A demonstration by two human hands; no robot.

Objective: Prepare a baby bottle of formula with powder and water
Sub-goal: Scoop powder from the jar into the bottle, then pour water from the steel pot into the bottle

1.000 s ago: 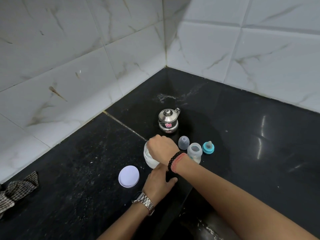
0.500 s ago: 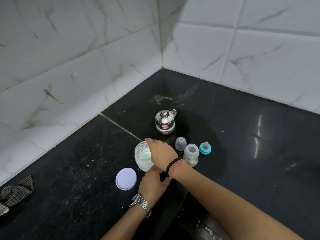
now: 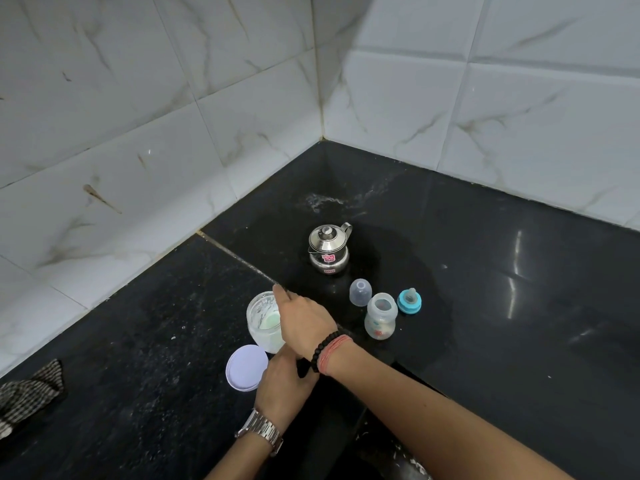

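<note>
1. Since one second ago: right hand off the mouth of the powder jar, now at the jar's right rim, so the open top shows; before that, jar mouth covered by the hand.
2. Right hand now: palm down, fingers stretched toward far left, index tip reaching past the jar's far rim; whether gripping anything underneath cannot be told. Black bead bracelet and red thread on that wrist.
3. Left hand: just near of the jar, fingers curled toward its base and hidden under the right wrist; grip on the jar cannot be confirmed. Metal watch on that wrist.
4. Powder jar: upright on black counter, lid off, white powder on the inside wall, pale green patch inside.
5. White lid: flat on counter, just near-left of the jar, beside the left hand.
6. Baby bottle: upright, uncapped, right of the jar, clear of both hands.
7. Clear cap: just far-left of the bottle.
8. Teal nipple ring: just right of the bottle, nipple up.
9. Steel kettle: lidded, far of the bottle parts, toward the tiled corner.
10. Checked cloth: far left edge of counter.
</note>
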